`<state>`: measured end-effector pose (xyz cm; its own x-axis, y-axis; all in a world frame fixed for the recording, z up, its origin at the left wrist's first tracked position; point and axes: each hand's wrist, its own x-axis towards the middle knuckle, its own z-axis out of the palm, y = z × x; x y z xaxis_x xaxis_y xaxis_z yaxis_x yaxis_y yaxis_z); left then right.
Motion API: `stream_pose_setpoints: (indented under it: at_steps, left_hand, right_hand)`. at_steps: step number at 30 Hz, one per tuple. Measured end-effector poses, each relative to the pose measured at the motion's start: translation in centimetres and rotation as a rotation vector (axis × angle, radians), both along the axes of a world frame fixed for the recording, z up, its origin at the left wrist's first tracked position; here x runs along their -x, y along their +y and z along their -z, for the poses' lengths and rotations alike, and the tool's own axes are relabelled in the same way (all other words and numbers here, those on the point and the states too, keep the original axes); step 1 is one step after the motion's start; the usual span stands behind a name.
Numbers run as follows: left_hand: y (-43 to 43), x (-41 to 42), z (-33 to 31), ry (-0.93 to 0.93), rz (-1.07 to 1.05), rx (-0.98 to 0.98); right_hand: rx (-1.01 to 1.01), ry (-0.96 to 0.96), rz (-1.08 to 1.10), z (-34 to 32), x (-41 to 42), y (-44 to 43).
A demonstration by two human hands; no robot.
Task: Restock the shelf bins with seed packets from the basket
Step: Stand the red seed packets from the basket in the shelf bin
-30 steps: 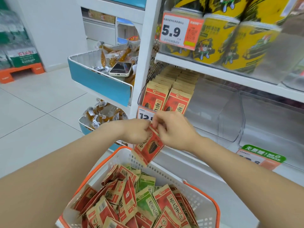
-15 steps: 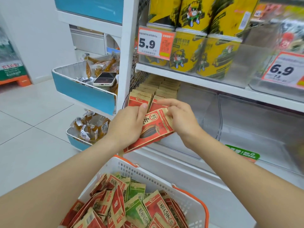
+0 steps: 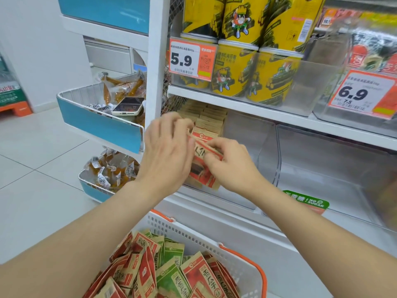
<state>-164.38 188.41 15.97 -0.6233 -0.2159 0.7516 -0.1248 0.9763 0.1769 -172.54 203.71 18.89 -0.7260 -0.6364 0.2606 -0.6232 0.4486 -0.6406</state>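
A red and tan seed packet (image 3: pixel 203 168) is upright at the front of a clear shelf bin (image 3: pixel 253 143), in front of a row of like packets (image 3: pixel 209 117). My right hand (image 3: pixel 231 164) pinches its right edge. My left hand (image 3: pixel 169 151) is at its left side with fingers reaching over the packet tops; its grip is hidden behind the back of the hand. Below, a white basket (image 3: pixel 242 261) with an orange rim holds several red and green seed packets (image 3: pixel 171 274).
To the right are clear bins (image 3: pixel 335 168) with nothing in them and a green "no sugar" tag (image 3: pixel 306 203). Yellow cans (image 3: pixel 242 67) with price tags fill the shelf above. At left, blue racks (image 3: pixel 96 123) hold snack packs and a phone (image 3: pixel 126 106).
Both hands have carried the red packet up from above the basket and stood it at the front of the bin's row. The view has moved closer to the shelf.
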Motion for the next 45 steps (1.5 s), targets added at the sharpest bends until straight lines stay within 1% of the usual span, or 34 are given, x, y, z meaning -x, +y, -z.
stream_pose_setpoints:
  at_steps: [2, 3, 5, 7, 10, 11, 12, 15, 18, 19, 20, 22, 24, 25, 26, 28, 30, 33, 35, 36, 38, 41, 45]
  left_hand:
    - [0.9, 0.4, -0.1, 0.124, -0.009, -0.22]
    - [1.4, 0.5, -0.3, 0.152, 0.034, -0.36]
    - [2.0, 0.8, -0.6, 0.149, 0.099, -0.596]
    - [1.9, 1.1, -0.7, 0.14, 0.087, -0.732]
    - [1.6, 1.6, -0.6, 0.092, 0.086, -0.872]
    - [1.4, 1.7, -0.5, 0.082, 0.082, -0.847]
    - [1.3, 1.7, -0.4, 0.085, 0.077, -0.782]
    - [0.9, 1.6, -0.7, 0.111, 0.072, -0.642]
    - [-0.2, 1.6, -1.4, 0.082, 0.056, -0.617]
    - [-0.5, 1.5, -1.6, 0.074, 0.075, -0.618]
    - [-0.8, 1.6, -1.7, 0.071, 0.099, -0.607]
    - [-1.2, 1.6, -1.6, 0.068, 0.136, -0.57]
    - [-1.6, 1.8, -0.8, 0.043, 0.091, -0.518]
    - [-1.7, 1.8, -0.5, 0.017, 0.055, -0.481]
    - [-1.8, 1.8, -0.3, -0.021, 0.018, -0.442]
    - [-2.1, 1.6, 0.0, -0.115, 0.032, -0.356]
    - [-2.3, 1.5, -0.1, -0.204, 0.061, -0.255]
    - [-2.7, 1.3, 0.0, -0.304, 0.051, -0.104]
    - [-3.1, 1.4, 0.2, -0.367, 0.044, -0.049]
    - [-3.3, 1.4, 0.4, -0.384, 0.039, -0.02]
    - [-3.7, 1.5, 0.8, -0.397, 0.033, 0.027]
    - [-4.1, 1.8, 0.9, -0.407, 0.03, 0.037]
    - [-4.2, 2.1, 1.2, -0.433, 0.036, 0.014]
  right_hand:
    - [0.14, -0.133, 0.078, 0.1, -0.1, -0.4]
    - [0.211, -0.229, 0.097, 0.2, 0.0, -0.5]
    - [0.299, -0.432, 0.105, 0.5, 0.0, -0.7]
    - [0.335, -0.586, 0.088, 0.8, -0.4, -0.8]
    - [0.421, -0.657, 0.033, 1.0, -0.9, -0.9]
    - [0.447, -0.666, 0.007, 1.0, -1.1, -1.0]
    - [0.448, -0.648, -0.018, 1.2, -1.1, -1.0]
    - [0.392, -0.512, -0.075, 1.6, -0.9, -1.1]
    - [0.473, -0.556, -0.142, 1.0, -0.5, -1.1]
    - [0.496, -0.526, -0.15, 0.8, -0.2, -1.0]
    - [0.501, -0.432, -0.141, 0.7, 0.2, -1.0]
    - [0.472, -0.118, -0.074, 0.9, 1.1, -1.0]
    - [0.429, 0.158, 0.005, 1.1, 1.9, -0.7]
    - [0.417, 0.231, 0.037, 1.3, 2.3, -0.6]
    - [0.405, 0.248, 0.063, 1.5, 2.7, -0.5]
    - [0.33, 0.197, 0.112, 2.1, 3.4, -0.6]
    - [0.144, 0.119, 0.153, 2.9, 4.0, -0.9]
    - [-0.152, -0.021, 0.155, 4.0, 4.5, -1.5]
    - [-0.267, 0.014, 0.202, 4.3, 4.5, -1.9]
    - [-0.279, 0.054, 0.238, 4.4, 4.7, -2.1]
    - [-0.228, 0.077, 0.26, 4.2, 4.9, -2.5]
    - [-0.157, -0.027, 0.198, 4.3, 4.7, -3.5]
    - [-0.162, -0.133, 0.199, 3.2, 4.1, -3.8]
